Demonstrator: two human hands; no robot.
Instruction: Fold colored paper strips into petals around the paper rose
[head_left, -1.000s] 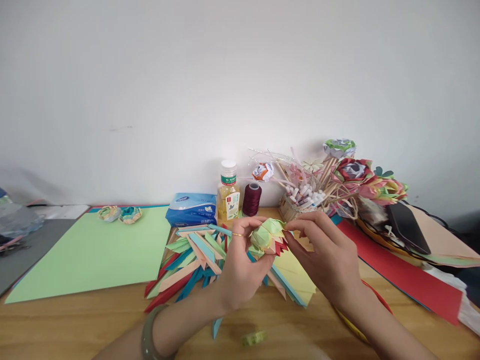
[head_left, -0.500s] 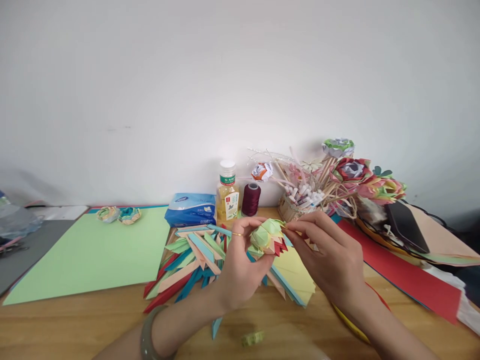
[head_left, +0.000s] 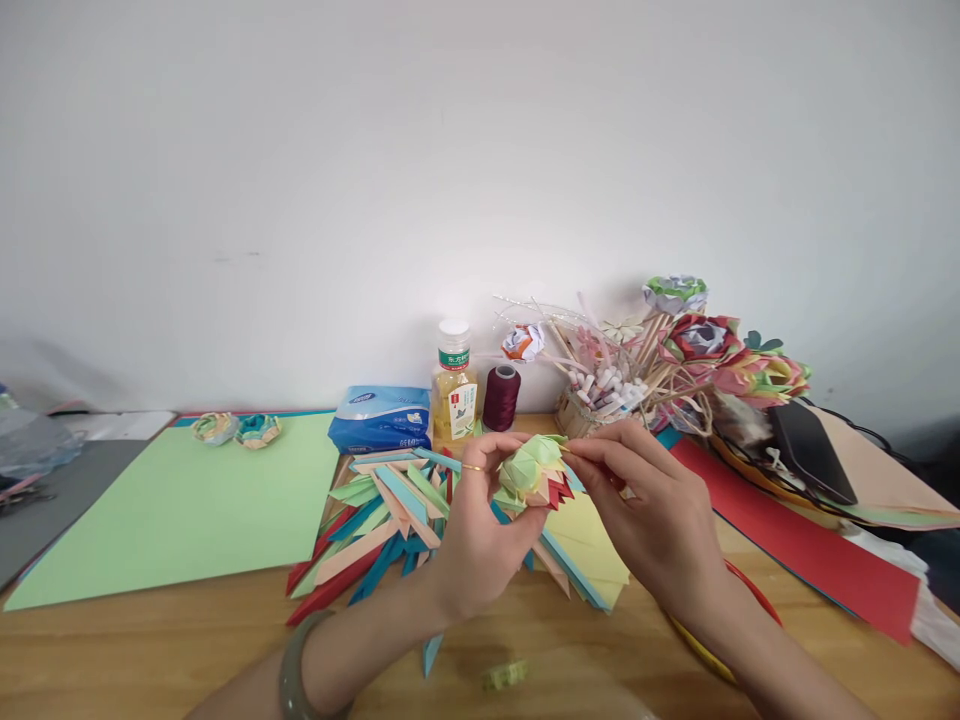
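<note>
A folded paper flower in pale green, cream and red is held up above the table, tilted on its side. My left hand wraps its fingers and thumb around it from the left. At the flower's right edge, the thumb and forefinger of my right hand pinch a pale green tip of the paper. Under and behind my hands lies a pile of folded paper strips in blue, red, green and peach. Yellow paper sheets show between my hands.
A tissue pack, a bottle and a maroon thread spool stand by the wall. Paper flowers rise from a basket on the right. Green sheets lie left, red paper right, and a small green roll in front.
My right hand has shifted very slightly left, still pinching the paper tip. The flower stays in my left hand almost unmoved.
</note>
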